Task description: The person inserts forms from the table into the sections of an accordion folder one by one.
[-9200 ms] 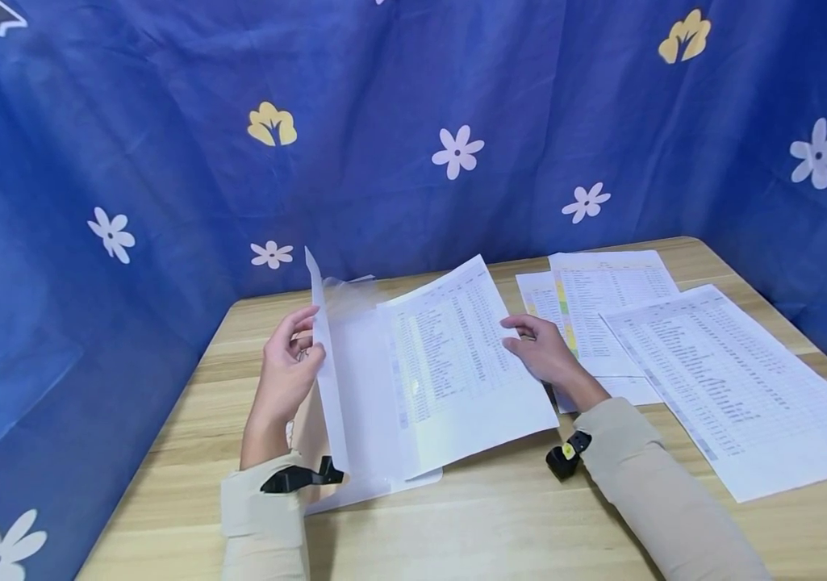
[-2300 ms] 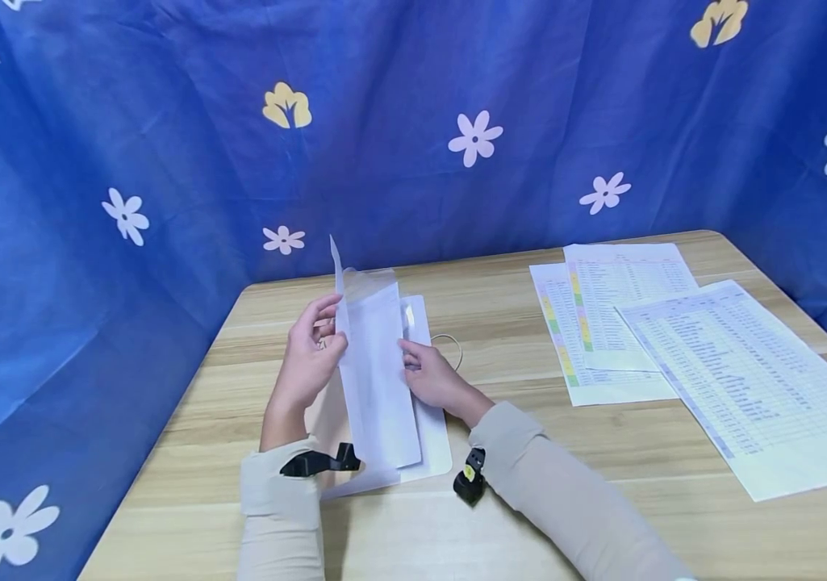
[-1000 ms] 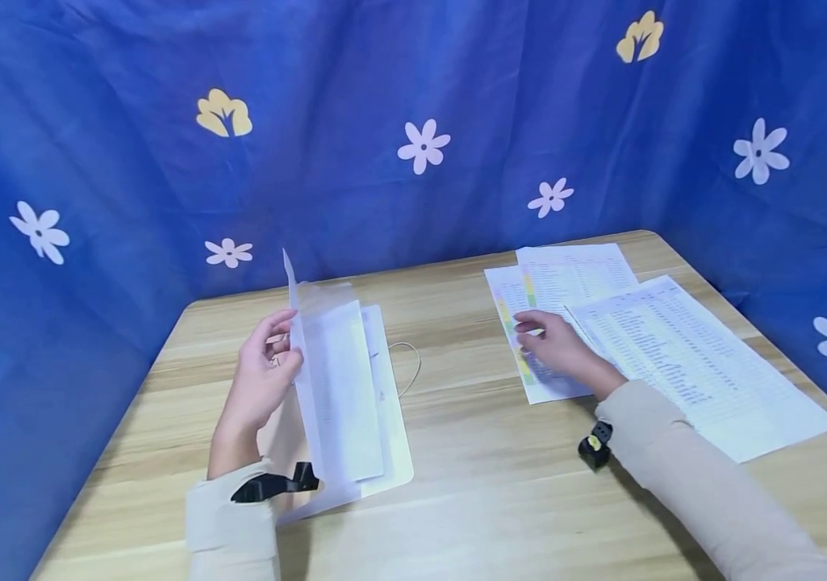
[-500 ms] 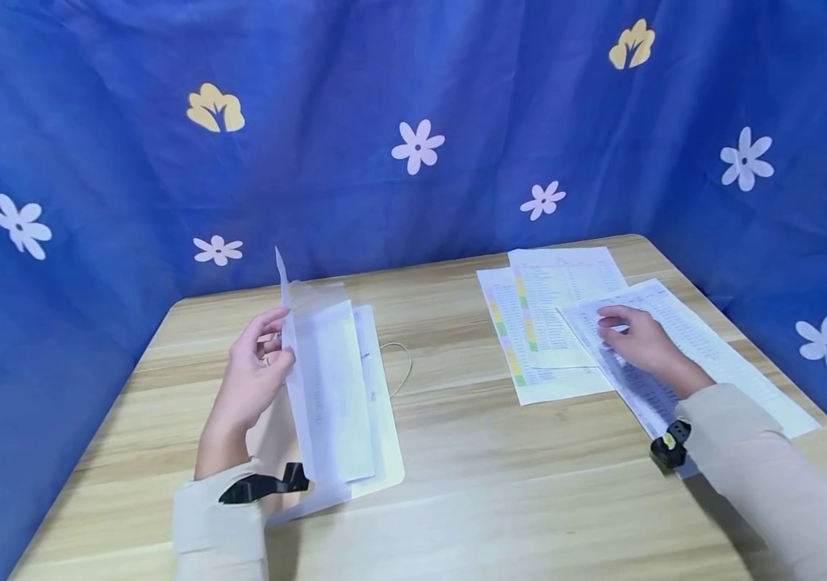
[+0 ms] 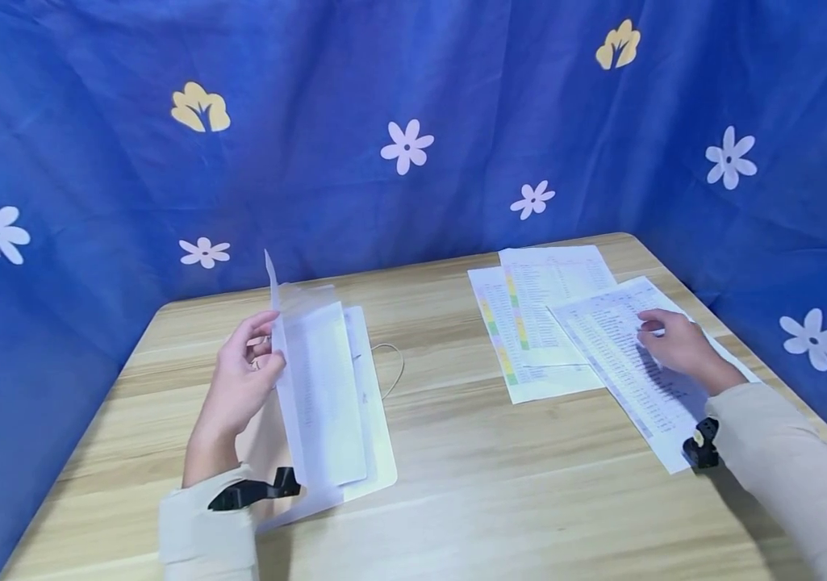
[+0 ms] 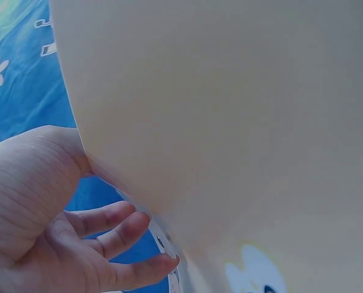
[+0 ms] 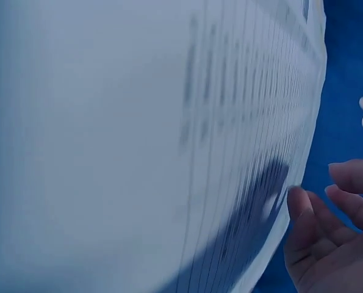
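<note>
My left hand (image 5: 239,379) pinches the upright cover of a white folder (image 5: 377,460) between thumb and fingers. In the left wrist view, the broad pale cover (image 6: 218,110) fills most of the picture. Inside the folder lies a white sheet (image 5: 336,387), partly behind a see-through leaf. Over at the right, my right hand (image 5: 682,347) hovers above a printed table sheet (image 5: 624,363), fingers loosely bent and gripping nothing. Its shadow falls on the print in the right wrist view, where the fingertips (image 7: 300,198) show near the sheet's edge.
Two overlapping printed sheets with coloured side strips, a front one (image 5: 558,307) and one under it (image 5: 503,347), lie left of the right-hand sheet. A thin cord loop (image 5: 400,371) sticks out from the folder. Blue flowered cloth (image 5: 311,161) surrounds the wooden table (image 5: 471,500).
The right hand has left the folder, where it earlier held a printed sheet, and moved right over the colour-striped sheets to the rightmost sheet. The left hand keeps holding the cover.
</note>
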Tool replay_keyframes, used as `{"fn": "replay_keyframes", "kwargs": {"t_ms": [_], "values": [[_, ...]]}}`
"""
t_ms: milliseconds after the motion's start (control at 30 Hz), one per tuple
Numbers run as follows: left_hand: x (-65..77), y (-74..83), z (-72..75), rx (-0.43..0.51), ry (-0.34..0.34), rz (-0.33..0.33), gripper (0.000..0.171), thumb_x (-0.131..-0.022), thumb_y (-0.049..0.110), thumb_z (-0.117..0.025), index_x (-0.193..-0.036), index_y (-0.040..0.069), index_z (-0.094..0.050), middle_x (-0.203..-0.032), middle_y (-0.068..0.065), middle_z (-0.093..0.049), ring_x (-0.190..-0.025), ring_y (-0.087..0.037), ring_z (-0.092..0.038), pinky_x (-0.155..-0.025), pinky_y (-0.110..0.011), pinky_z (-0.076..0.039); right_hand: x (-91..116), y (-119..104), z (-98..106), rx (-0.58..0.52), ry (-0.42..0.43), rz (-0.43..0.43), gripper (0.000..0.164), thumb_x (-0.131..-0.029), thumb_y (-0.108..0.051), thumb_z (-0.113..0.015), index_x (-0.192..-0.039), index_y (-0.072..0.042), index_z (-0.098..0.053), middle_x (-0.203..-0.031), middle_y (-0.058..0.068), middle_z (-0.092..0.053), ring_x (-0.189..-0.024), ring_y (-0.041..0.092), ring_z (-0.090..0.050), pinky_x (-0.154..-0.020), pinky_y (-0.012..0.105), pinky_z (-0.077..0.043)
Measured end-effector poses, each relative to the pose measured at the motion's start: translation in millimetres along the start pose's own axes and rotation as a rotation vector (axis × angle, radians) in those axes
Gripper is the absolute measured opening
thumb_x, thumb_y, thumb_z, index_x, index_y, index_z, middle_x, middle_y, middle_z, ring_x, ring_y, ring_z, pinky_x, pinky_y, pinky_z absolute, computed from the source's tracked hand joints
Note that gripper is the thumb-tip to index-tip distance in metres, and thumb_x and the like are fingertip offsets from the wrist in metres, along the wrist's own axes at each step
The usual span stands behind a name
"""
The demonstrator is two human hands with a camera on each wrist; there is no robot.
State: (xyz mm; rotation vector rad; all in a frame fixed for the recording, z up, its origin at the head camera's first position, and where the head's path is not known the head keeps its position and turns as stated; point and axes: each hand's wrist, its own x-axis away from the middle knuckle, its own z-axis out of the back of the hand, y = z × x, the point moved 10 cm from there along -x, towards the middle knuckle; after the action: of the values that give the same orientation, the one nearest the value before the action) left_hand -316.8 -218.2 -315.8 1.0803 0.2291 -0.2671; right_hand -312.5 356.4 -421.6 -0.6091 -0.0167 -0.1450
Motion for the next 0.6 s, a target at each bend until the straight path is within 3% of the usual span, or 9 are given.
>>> {"fn": "replay_keyframes", "kwargs": {"t_ms": [600], "values": [[-0.1, 0.7, -1.9, 0.028, -0.004, -0.009, 0.055, -0.085, -0.007, -0.047, -0.139, 0.006, -0.041, -0.122, -0.015, -0.042, -0.093, -0.012, -0.047, -0.068, -0.012, -0.046, 13.2, 72.1, 24.8, 0.152, 0.012, -0.216, 0.056, -0.092, -0.017, -0.047, -0.137, 0.013, -0.031, -0.126, 0.037, -0.04, -0.107, 0.05, -0.042, -0.088, 0.065, -0.037]]}}
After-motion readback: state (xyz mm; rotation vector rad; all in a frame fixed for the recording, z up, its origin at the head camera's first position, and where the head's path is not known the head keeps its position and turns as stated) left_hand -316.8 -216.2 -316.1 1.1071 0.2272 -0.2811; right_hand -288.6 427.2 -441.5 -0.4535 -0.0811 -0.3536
